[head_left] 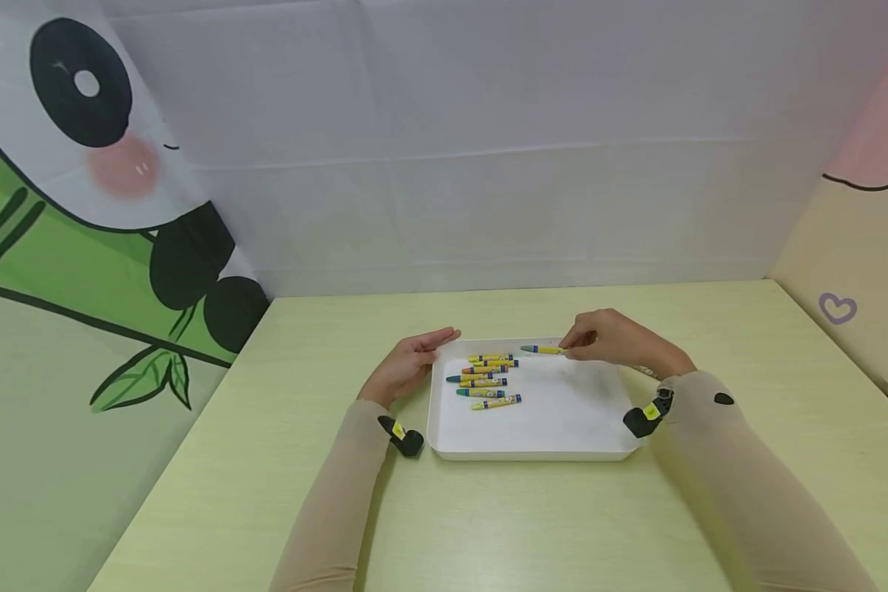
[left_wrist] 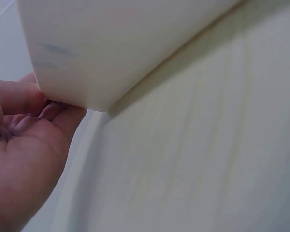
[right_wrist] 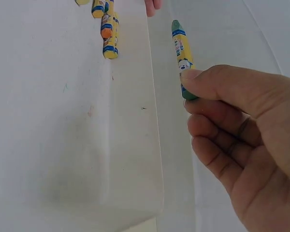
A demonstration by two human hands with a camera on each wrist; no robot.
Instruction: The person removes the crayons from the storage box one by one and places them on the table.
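Observation:
A white tray [head_left: 562, 415] lies on the pale green table and holds several yellow-wrapped crayons [head_left: 487, 378] in its left half. My right hand [head_left: 608, 339] pinches one green-tipped crayon [head_left: 542, 349] by its end over the tray's far edge; the right wrist view shows that crayon [right_wrist: 181, 53] between thumb and fingers [right_wrist: 217, 87], beside the tray wall [right_wrist: 150, 121]. My left hand [head_left: 414, 362] lies with straight fingers against the tray's far left corner [left_wrist: 92, 92], fingertips [left_wrist: 19, 96] touching the wall.
The table [head_left: 488, 526] is bounded by a white cloth backdrop behind, a panda-print cloth on the left and a beige cloth on the right. Both forearms in beige sleeves reach from the near edge to either side of the tray.

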